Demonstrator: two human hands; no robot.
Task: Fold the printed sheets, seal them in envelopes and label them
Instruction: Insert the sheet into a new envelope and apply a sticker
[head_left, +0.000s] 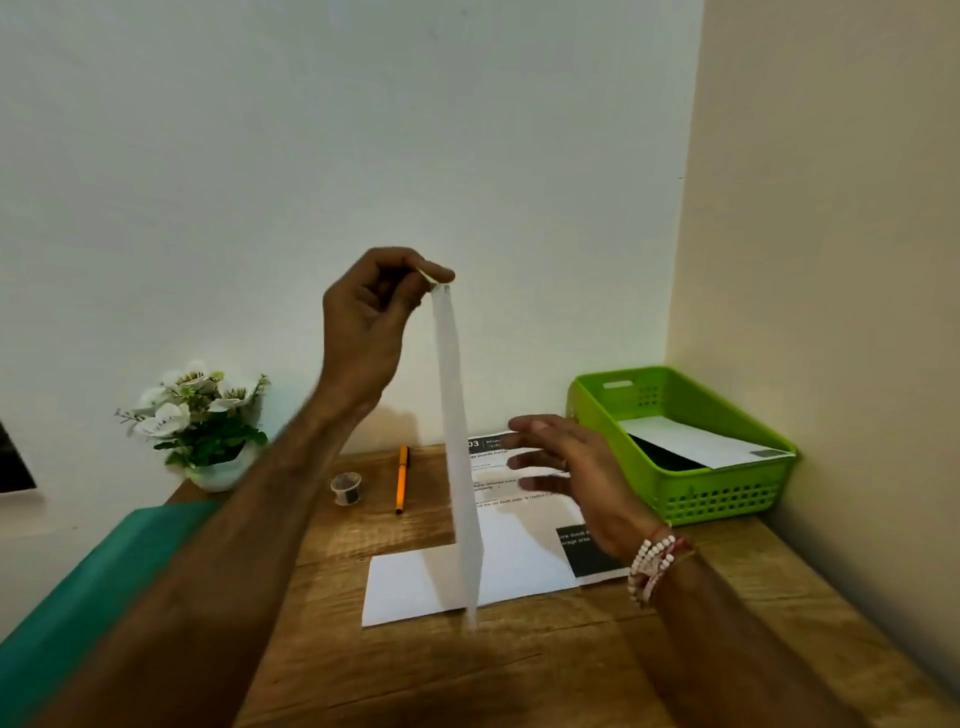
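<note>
My left hand (371, 317) is raised above the desk and pinches the top corner of a white sheet (457, 441), which hangs edge-on down to the desk. My right hand (566, 478) hovers with spread, straight fingers over a printed sheet (519, 525) lying flat on the wooden desk (519, 665). That sheet has black blocks and text. A white envelope (410, 587) lies under the hanging sheet's lower end. An orange pen (401, 478) lies behind, to the left.
A green plastic basket (727, 499) at the back right holds a white envelope and a dark item. A small round tape or glue pot (346, 487) sits by the pen. A white flower pot (200, 421) stands at the back left. Walls close the back and right.
</note>
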